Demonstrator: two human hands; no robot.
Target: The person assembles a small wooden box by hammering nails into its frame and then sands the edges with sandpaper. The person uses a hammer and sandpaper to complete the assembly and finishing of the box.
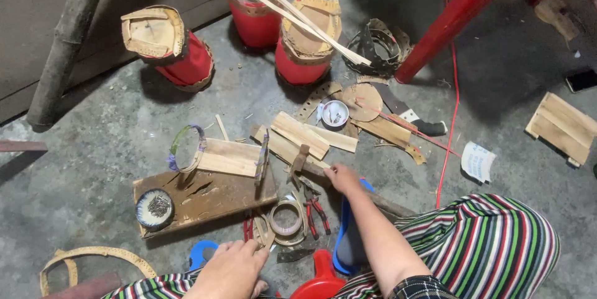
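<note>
From the head camera I look down at a concrete floor [93, 137] strewn with craft stuff. My right hand [341, 178] reaches out to about one o'clock from my lap, its grip closing around the handle end of a hammer [301, 157] that lies across a pile of flat wooden slats [298, 134]; the fingers curl onto it, though I cannot tell how firmly they clamp. My left hand [231, 269] sits low at six o'clock, knuckles up, fingers bent down onto the floor beside a blue object [200, 252]; whether that grip holds anything I cannot tell.

Just below the right hand, at five o'clock from the hammer, lie red-handled pliers [316, 213], and beside them a roll of tape [286, 219]. At nine o'clock from the pliers sits a dark wooden board [211, 196] carrying a small round dish of nails [154, 207] at its left end. A thin hoop [185, 148] stands on the board's far edge.

At twelve o'clock, well apart from both hands, stand three red drums [254, 24] with tan tops, long pale sticks [292, 13] lying across two of them. A red pole [457, 16] slants away at two o'clock. My striped trouser leg [491, 237] fills the four o'clock corner.
</note>
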